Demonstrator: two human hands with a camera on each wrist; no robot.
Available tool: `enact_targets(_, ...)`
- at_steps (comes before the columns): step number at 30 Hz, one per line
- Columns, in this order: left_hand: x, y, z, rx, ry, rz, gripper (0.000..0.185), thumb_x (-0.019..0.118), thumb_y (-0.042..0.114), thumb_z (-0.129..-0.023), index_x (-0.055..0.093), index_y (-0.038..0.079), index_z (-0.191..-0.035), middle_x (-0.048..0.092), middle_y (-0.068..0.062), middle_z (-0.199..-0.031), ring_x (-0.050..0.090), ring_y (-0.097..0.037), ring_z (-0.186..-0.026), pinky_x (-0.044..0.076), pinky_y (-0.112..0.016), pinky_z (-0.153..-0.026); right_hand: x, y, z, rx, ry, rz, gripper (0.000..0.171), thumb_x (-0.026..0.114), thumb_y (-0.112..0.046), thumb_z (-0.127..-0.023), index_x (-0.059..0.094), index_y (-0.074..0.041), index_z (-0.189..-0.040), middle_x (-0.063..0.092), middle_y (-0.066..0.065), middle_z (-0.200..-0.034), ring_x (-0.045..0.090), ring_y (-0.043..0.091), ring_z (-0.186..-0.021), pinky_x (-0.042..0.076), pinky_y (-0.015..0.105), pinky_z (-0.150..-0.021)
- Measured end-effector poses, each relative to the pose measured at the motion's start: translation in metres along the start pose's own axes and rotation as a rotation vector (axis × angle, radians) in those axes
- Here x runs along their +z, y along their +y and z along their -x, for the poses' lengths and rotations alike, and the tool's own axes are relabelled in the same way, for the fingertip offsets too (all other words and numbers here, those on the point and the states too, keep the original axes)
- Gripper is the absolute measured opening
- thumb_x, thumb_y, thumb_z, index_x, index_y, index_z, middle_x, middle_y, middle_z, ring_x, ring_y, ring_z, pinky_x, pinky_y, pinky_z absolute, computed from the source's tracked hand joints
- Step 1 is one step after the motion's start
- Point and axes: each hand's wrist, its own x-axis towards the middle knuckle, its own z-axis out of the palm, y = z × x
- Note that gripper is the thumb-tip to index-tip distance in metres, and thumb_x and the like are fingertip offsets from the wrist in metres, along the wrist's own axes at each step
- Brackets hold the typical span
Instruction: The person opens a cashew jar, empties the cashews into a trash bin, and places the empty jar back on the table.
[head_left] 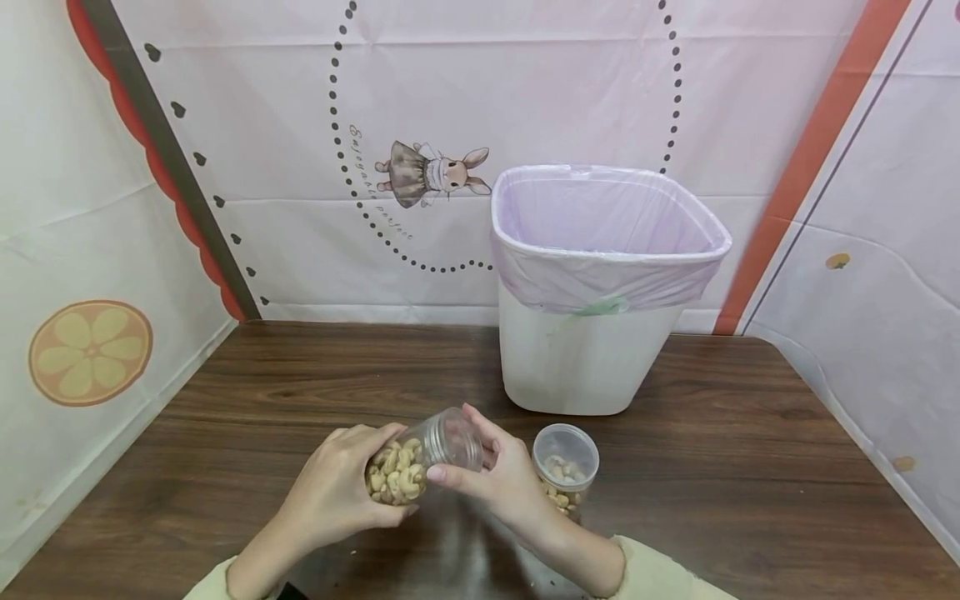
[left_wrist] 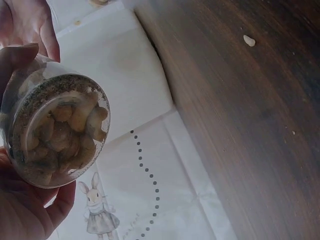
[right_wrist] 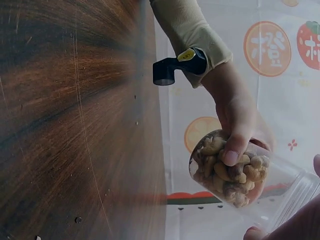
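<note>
A clear plastic jar [head_left: 420,465] part-filled with cashews is held tilted on its side above the wooden table [head_left: 300,392]. My left hand [head_left: 337,487] grips its base end, the thumb across the nuts; in the left wrist view the jar's bottom [left_wrist: 57,130] faces the camera. My right hand [head_left: 491,475] curls its fingers round the jar's empty neck end [head_left: 453,437]. In the right wrist view the left hand [right_wrist: 235,120] clasps the jar [right_wrist: 230,172]. A second, open jar [head_left: 565,465] with a few cashews stands just right of my right hand.
A white bin [head_left: 581,358] lined with a pale purple bag [head_left: 600,275] stands at the back of the table, behind the open jar. Printed sheets wall the table on three sides. A small nut crumb [left_wrist: 248,40] lies on the wood.
</note>
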Motion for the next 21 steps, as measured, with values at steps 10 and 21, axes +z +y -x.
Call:
enact_targets(10, -0.0002, -0.0021, -0.0009, 0.015, 0.011, 0.009, 0.070, 0.084, 0.038, -0.041, 0.062, 0.019, -0.104, 0.059, 0.017, -0.085, 0.051, 0.000, -0.076, 0.044, -0.029, -0.068, 0.0035, 0.0013, -0.0021, -0.038, 0.072, -0.020, 0.082, 0.078, -0.022, -0.071, 0.035, 0.007, -0.134, 0.052, 0.020, -0.126, 0.052, 0.025, -0.114, 0.044, 0.028, -0.089)
enact_targets(21, -0.0021, -0.0044, -0.0034, -0.012, -0.040, 0.108, 0.071, 0.086, 0.037, -0.042, 0.064, 0.017, -0.107, 0.058, 0.016, -0.083, 0.049, 0.000, -0.071, 0.043, -0.022, -0.060, 0.0038, 0.0031, -0.0027, -0.050, 0.103, 0.014, 0.077, 0.079, -0.020, -0.068, 0.042, 0.004, -0.131, 0.061, 0.016, -0.114, 0.062, 0.020, -0.096, 0.051, 0.026, -0.078)
